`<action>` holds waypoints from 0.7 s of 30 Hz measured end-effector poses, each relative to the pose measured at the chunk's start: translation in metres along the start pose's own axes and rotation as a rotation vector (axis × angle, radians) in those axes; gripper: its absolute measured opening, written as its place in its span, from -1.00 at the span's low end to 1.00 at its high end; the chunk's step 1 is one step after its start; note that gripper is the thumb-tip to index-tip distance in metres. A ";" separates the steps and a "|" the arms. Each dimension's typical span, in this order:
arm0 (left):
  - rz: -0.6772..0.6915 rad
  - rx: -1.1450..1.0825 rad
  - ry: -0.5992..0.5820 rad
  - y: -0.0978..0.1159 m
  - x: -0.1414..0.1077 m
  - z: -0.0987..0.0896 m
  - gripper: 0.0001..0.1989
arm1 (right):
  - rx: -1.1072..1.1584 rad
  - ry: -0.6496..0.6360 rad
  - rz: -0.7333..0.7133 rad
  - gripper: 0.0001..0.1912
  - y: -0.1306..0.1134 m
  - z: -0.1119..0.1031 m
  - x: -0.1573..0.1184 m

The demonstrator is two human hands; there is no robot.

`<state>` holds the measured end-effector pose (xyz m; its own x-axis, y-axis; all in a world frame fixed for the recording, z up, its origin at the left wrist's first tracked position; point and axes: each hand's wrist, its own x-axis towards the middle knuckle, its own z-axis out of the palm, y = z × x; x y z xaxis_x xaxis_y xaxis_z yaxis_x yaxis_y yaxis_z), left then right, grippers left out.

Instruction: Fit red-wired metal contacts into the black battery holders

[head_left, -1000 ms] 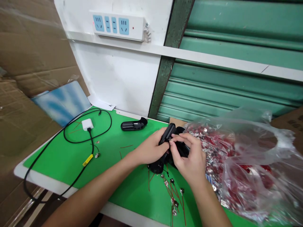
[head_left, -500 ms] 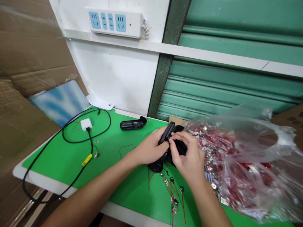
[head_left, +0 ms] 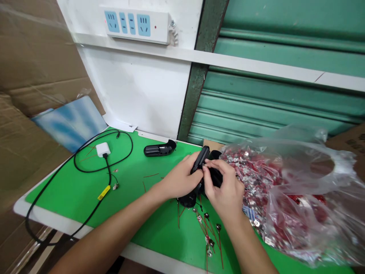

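Near the table's middle, my left hand (head_left: 182, 177) is closed round a black plastic casing (head_left: 202, 156), tilted upright. The fingers of my right hand (head_left: 226, 186) are pinched together against the casing's right side; whatever they grip is too small to make out. More black plastic parts (head_left: 187, 200) lie under and behind my hands, partly hidden. Just below them several small metal discs with red wires (head_left: 210, 242) are scattered on the green tabletop (head_left: 156, 239). A similar black handle-shaped shell (head_left: 159, 148) rests at the back, apart from both hands.
A clear plastic bag (head_left: 299, 224) full of red-wired metal pieces covers the right side. At left, a black cable (head_left: 94, 211) with a white adapter (head_left: 103, 149) loops over the table edge. Behind are a power strip (head_left: 137, 24) and a green shutter (head_left: 273, 99); cardboard (head_left: 34, 49) stands left.
The view has shifted very slightly. Both hands keep nearly the same position on the black casing, with only a tiny movement of the right fingers.
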<state>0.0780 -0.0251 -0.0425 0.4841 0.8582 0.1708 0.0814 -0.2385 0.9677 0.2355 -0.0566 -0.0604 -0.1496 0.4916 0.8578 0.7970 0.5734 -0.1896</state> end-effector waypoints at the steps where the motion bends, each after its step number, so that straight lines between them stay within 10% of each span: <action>1: 0.002 0.002 -0.003 0.001 0.000 0.000 -0.56 | 0.001 0.004 -0.003 -0.61 0.000 0.000 0.000; 21: 0.076 0.283 -0.053 0.001 -0.004 -0.011 -0.40 | -0.012 -0.116 -0.067 -0.71 -0.001 -0.005 0.006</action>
<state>0.0668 -0.0240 -0.0405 0.5423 0.8099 0.2236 0.2795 -0.4249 0.8610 0.2369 -0.0572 -0.0529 -0.2683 0.5254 0.8074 0.7899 0.5998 -0.1277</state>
